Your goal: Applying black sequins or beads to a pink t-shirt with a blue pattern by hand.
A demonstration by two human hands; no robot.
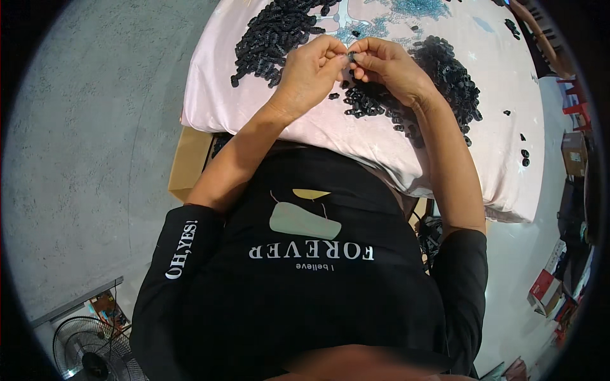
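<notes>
My left hand point(309, 75) and my right hand point(395, 68) meet fingertip to fingertip over the cloth-covered table. Between their pinched thumbs and forefingers is a small black plastic piece point(351, 57), mostly covered by the fingers. Left of my left hand spreads a large heap of small black plastic parts point(270, 38). Another dark heap point(450, 79) lies beyond and right of my right wrist. A smaller cluster of black parts point(363, 103) sits just below my hands. Small clear bluish pieces point(372, 28) are scattered past my fingers.
The pale pink cloth point(216, 95) drapes over the table edge against my body. Loose black rings point(525, 157) lie near its right side. A cardboard box point(189, 162) stands under the left corner. A fan point(89, 355) is on the floor, lower left. Boxes point(546, 289) line the right.
</notes>
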